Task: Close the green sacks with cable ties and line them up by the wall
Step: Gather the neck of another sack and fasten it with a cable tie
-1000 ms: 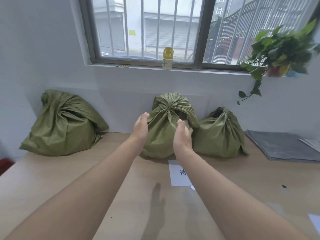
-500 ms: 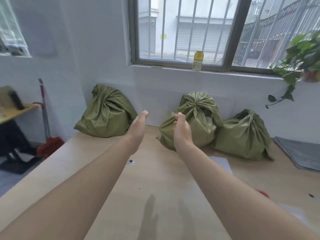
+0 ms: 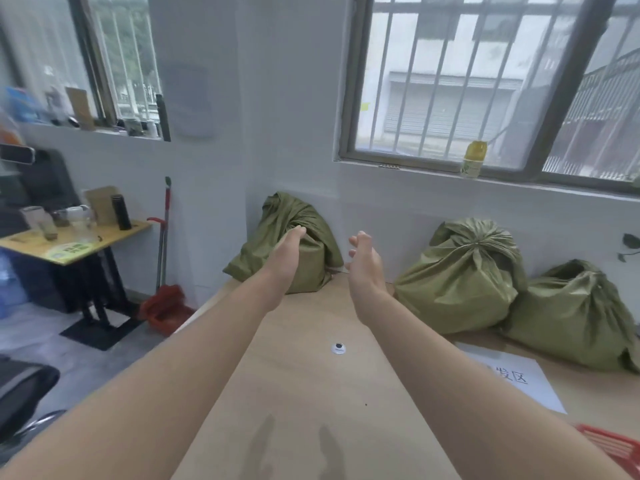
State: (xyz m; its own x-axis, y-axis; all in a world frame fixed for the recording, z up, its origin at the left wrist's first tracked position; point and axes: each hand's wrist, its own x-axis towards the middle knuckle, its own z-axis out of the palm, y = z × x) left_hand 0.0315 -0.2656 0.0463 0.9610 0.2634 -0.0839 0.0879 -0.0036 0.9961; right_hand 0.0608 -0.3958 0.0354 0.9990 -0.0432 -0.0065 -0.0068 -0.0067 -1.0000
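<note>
Workroom: sacks (image 3: 460,278), table (image 3: 311,393), broom (image 3: 166,237)

A yellow bottle (image 3: 473,163) stands on the windowsill, a white paper sheet (image 3: 512,381) lies on the table (image 3: 304,393).

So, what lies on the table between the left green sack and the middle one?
In the head view, only bare table lies between the left sack and the middle sack; the open right hand hovers above that gap.
</note>
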